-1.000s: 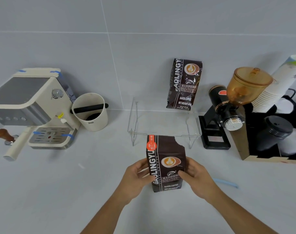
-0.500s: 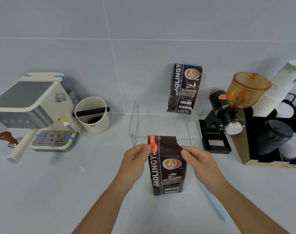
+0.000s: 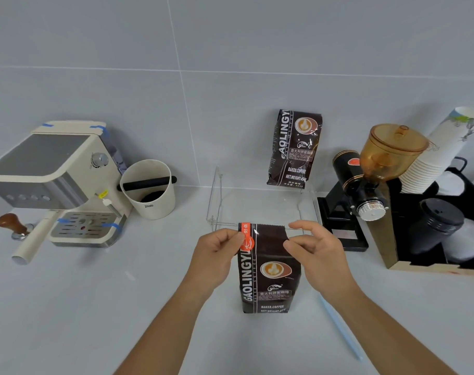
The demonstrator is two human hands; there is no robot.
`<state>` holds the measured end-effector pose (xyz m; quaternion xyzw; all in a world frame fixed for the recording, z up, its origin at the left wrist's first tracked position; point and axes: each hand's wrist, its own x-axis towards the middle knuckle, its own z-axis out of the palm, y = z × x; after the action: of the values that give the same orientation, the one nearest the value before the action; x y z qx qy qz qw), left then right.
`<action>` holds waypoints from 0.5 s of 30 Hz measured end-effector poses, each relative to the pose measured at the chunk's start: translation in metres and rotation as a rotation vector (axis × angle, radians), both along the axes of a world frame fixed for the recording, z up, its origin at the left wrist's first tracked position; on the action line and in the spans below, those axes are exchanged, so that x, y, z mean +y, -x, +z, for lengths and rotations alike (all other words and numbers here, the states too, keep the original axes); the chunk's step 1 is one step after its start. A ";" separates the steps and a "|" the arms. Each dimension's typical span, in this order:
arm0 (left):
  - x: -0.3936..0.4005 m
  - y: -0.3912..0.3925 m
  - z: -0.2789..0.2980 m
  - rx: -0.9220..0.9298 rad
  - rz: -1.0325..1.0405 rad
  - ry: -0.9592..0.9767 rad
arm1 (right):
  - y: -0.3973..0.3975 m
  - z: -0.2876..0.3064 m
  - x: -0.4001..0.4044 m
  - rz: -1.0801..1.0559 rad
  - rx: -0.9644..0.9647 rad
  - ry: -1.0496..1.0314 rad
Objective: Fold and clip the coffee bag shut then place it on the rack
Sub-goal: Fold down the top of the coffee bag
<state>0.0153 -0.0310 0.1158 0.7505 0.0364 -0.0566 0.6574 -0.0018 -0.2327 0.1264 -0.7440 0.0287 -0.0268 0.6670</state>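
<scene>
1. Head view. The bag [image 3: 268, 269] stands upright on the counter [image 3: 95, 307], long axis vertical, just in front of the clear rack [image 3: 216, 201].
2. The left hand [image 3: 216, 255] pinches the bag's top left corner, fingers closed on it.
3. The right hand [image 3: 315, 250] pinches the top right corner between thumb and forefinger; the other fingers are spread.
4. The open top edge runs left to right between the hands, so the fold would roll about that line.
5. A pale blue strip [image 3: 341, 328], perhaps the clip, lies nearer the right hand.
</scene>
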 end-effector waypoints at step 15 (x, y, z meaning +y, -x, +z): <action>0.009 0.012 0.007 -0.458 -0.161 -0.577 | 0.006 -0.005 0.007 0.050 -0.165 0.470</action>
<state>0.0034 -0.0221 0.1229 0.8986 -0.1564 0.0737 0.4033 -0.0081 -0.2252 0.1213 -0.8744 -0.0513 -0.0771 0.4763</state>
